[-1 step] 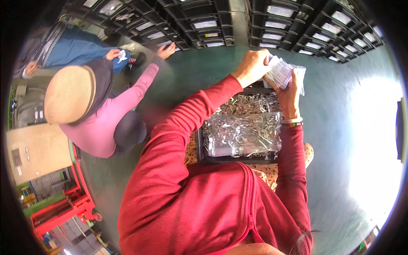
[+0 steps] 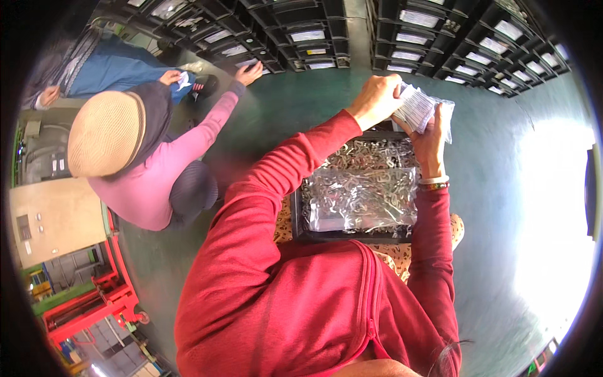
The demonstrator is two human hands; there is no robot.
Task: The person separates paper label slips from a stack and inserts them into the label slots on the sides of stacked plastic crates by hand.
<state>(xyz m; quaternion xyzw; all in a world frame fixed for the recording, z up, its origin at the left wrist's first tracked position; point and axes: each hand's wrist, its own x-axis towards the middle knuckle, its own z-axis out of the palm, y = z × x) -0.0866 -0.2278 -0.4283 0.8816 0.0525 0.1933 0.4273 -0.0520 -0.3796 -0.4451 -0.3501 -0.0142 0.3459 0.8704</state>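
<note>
A clear plastic bag [image 2: 450, 113] with printed white paper slips [image 2: 414, 108] is held up beyond the far edge of a black crate [image 2: 298, 217]. My left hand [image 2: 379, 100] pinches the left edge of the slips, fingers closed. From the right, my right hand [image 2: 429, 141] grips the slips and bag, its thumb over the front. Below them, the crate is full of small metal parts [image 2: 370, 151] shaped like loops or hooks. Across these parts lies a large clear plastic sheet or bag [image 2: 361, 198]. How many slips there are, I cannot tell.
Stacked black crates with white labels [image 2: 308, 36] stand along the far side. At left, a co-worker in a straw hat [image 2: 107, 135] and pink sleeves reaches toward them; another person in blue [image 2: 113, 69] stands behind. A red metal cart [image 2: 119, 295] is at lower left.
</note>
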